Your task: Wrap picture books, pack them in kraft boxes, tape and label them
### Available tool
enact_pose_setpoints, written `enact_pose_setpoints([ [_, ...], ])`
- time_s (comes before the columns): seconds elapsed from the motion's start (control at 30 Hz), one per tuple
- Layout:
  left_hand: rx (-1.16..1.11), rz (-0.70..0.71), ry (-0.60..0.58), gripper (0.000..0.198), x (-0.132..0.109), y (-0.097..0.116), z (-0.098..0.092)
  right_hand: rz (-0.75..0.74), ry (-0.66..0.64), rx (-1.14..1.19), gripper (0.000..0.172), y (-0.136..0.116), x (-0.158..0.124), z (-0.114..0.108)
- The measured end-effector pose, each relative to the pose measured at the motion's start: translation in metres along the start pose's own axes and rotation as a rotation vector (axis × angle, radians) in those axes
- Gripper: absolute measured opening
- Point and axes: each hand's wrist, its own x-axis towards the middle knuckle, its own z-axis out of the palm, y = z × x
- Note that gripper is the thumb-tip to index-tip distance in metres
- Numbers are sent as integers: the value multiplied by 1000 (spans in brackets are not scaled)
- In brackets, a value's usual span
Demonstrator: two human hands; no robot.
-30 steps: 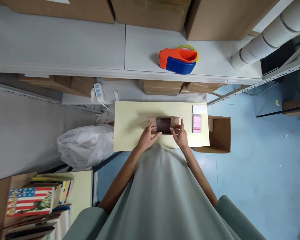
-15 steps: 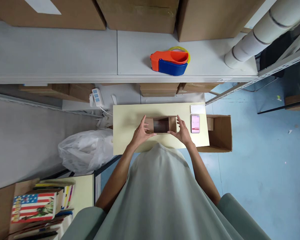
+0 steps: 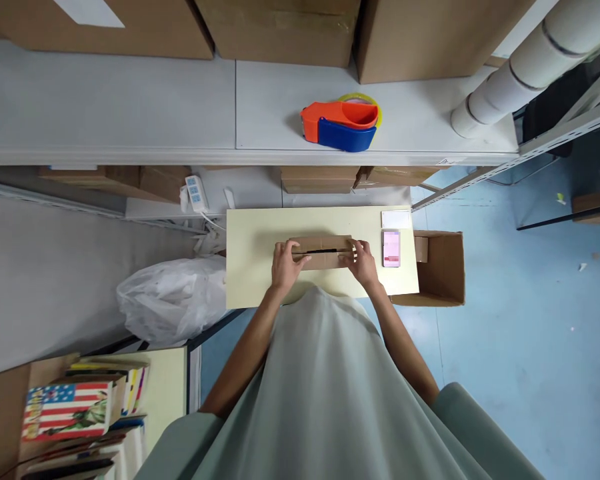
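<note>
A small brown cardboard box (image 3: 323, 261) rests on the cream tabletop (image 3: 250, 280) in front of me. Its two long flaps are folded inward, with a narrow dark gap left between them. My left hand (image 3: 284, 265) grips the box's left end, fingers on the far flap and thumb on the near one. At the right end, my right hand (image 3: 363, 263) holds the flaps the same way. What lies inside the box is hidden by the flaps.
Right of the box lie a phone (image 3: 391, 249) and a white card (image 3: 395, 219). An open carton (image 3: 440, 293) stands beyond the table's right edge. On the shelf sits an orange and blue tape dispenser (image 3: 340, 125). A white plastic bag (image 3: 173, 300) and books (image 3: 67, 410) are at left.
Both hands have closed in on the box ends. The long flaps, upright before with the inside visible, are now folded in over the opening.
</note>
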Motion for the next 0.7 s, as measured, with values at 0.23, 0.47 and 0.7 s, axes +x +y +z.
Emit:
enact_pose_setpoints([
  [0.23, 55, 37, 92, 31, -5, -5, 8, 6, 14, 105, 43, 11, 0, 6],
  [0.47, -177, -79, 79, 18, -2, -19, 7, 75, 194, 276, 42, 17, -9, 24],
  [0.7, -144, -125, 111, 21, -2, -8, 11, 126, 213, 304, 51, 9, -6, 32],
])
